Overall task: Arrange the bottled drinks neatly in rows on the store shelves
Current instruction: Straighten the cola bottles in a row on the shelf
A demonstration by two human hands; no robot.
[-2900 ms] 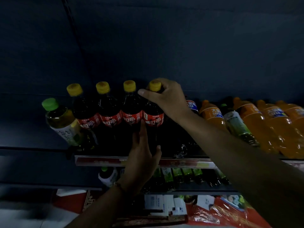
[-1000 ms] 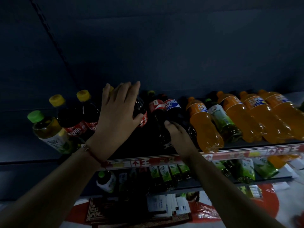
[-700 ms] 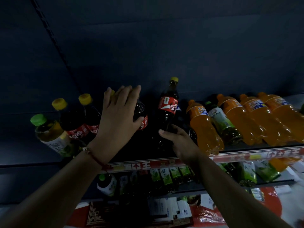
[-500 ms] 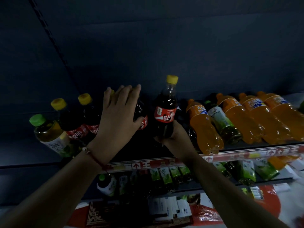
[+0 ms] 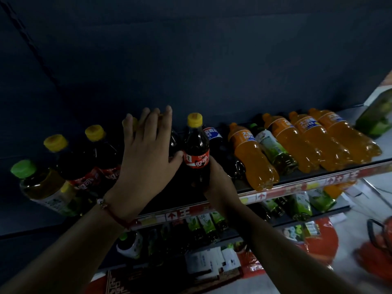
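1. Farthest left of the fingers, a clear plastic bottle of yellow-green tea with a green cap (image 5: 40,183) stands at the end of the upper shelf (image 5: 297,185), a dark ledge with a red and white price strip along its front
2. Next to it stand two dark cola bottles with yellow caps and red labels (image 5: 84,164), just left of the left hand
3. The left hand (image 5: 146,162) lies flat against more dark bottles in that row, fingers (image 5: 157,124) straight and close together, pointing up past the caps; a yellow cap shows between them, and a red cord bracelet (image 5: 114,215) circles the wrist
4. The left thumb tip touches the red label of the upright dark cola bottle with a yellow cap (image 5: 196,153), which stands on the upper shelf between the two hands
5. The right hand (image 5: 218,183) grips that bottle low on its body, fingers wrapped behind it where they are hidden
6. Right of the fingers a dark bottle with a blue and red label (image 5: 212,134) lies on the shelf, then an orange soda bottle (image 5: 252,158), a green tea bottle with a pale label (image 5: 273,149) and three more orange soda bottles (image 5: 326,141), all tipped over with caps toward the back
7. Below the hands, the lower shelf (image 5: 331,211) holds small green-labelled bottles (image 5: 203,223)
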